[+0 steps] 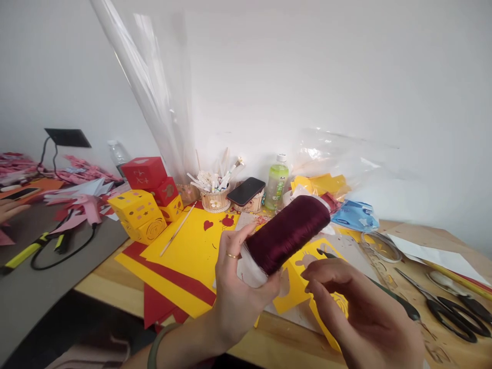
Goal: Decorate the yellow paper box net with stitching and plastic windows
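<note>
A large spool of dark maroon thread [289,234] is tilted up to the right in my left hand [240,289], which grips its white lower end between thumb and fingers. Just right of the spool is my right hand [361,310], its thumb and forefinger brought together in a pinch; any thread between them is too fine to see. Beneath my right hand lies yellow paper with cut-out shapes [286,302], partly covered by it. Larger yellow sheets [172,246] and dark red paper [156,302] are spread to the left of my left hand.
Red boxes [143,172] and yellow cut-out boxes [135,207] are stacked at left. A phone [246,192], a green bottle [277,185] and a blue packet [355,215] stand behind. Black-handled scissors [453,312] lie right. Another person's hand [11,210] shows at far left, near a pink glue gun [87,209].
</note>
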A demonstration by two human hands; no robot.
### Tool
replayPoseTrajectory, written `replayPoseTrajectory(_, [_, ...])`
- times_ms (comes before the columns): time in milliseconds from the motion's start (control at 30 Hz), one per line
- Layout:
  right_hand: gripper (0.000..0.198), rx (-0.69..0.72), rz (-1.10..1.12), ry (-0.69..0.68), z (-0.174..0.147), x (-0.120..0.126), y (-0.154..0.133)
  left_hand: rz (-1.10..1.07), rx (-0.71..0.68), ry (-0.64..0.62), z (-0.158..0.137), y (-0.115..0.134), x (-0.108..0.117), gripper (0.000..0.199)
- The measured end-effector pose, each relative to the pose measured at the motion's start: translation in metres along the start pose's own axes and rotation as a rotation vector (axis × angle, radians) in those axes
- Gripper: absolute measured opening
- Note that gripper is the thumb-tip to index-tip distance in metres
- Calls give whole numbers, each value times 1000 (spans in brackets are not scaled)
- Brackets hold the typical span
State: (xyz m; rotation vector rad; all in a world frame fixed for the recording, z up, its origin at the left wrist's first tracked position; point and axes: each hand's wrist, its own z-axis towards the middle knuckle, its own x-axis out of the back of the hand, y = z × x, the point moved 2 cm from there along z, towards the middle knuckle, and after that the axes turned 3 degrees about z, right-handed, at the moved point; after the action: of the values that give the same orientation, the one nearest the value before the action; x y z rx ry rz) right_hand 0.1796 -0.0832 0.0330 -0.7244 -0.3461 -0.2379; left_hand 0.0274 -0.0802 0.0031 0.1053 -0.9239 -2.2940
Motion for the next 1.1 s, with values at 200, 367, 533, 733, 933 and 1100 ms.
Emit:
replayPoseTrajectory(200, [6, -65, -98, 79, 2, 1, 6, 169, -256, 101, -1, 6, 5, 61])
replayPoseTrajectory(367, [8, 80, -234, 109, 1, -1, 1, 224, -328, 114, -6, 4, 5, 73])
replayPoseTrajectory(533, [14, 218, -332, 123, -1, -4, -5, 239, -372, 98, -10, 0, 6, 81])
replayPoseTrajectory(733, [18, 409, -445, 166, 0, -12, -5, 219, -363, 83, -8, 2, 6, 79])
replayPoseTrajectory(933, [20, 452, -562, 192, 2, -11, -4, 230, -312, 62, -7, 3, 5, 71])
replayPoseTrajectory(1100, [19, 222, -124, -30, 3, -2, -5, 197, -233, 41, -4, -2, 5, 69])
